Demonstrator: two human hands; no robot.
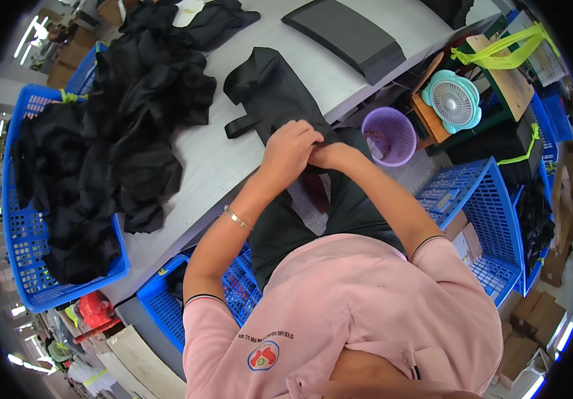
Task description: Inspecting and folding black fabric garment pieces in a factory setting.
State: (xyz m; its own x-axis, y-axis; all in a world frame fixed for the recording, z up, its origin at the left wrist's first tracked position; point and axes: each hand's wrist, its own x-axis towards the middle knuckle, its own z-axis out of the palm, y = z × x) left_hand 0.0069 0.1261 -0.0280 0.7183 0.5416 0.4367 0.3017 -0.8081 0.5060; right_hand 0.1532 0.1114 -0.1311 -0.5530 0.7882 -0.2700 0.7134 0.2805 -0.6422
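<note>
A black fabric piece (pixel 273 93) with a strap-like loop at its left side lies on the grey table, its near end reaching the table's front edge. My left hand (pixel 290 147) is closed at that near end, its fingers bent together over the cloth. Right beside it, my right hand (pixel 332 157) also pinches the near end, with its fingertips partly hidden behind the left hand. Both hands meet just above my lap. To their left, a big heap of black cloth pieces (pixel 147 100) spreads over the table.
The heap runs down into a blue basket (pixel 30 266) at the left. A dark curved panel (pixel 343 36) lies at the table's far side. Right of the table stand a purple bin (pixel 389 136), a turquoise fan (pixel 453 100) and a blue crate (pixel 492 226). Another blue basket (pixel 160 299) sits below the table.
</note>
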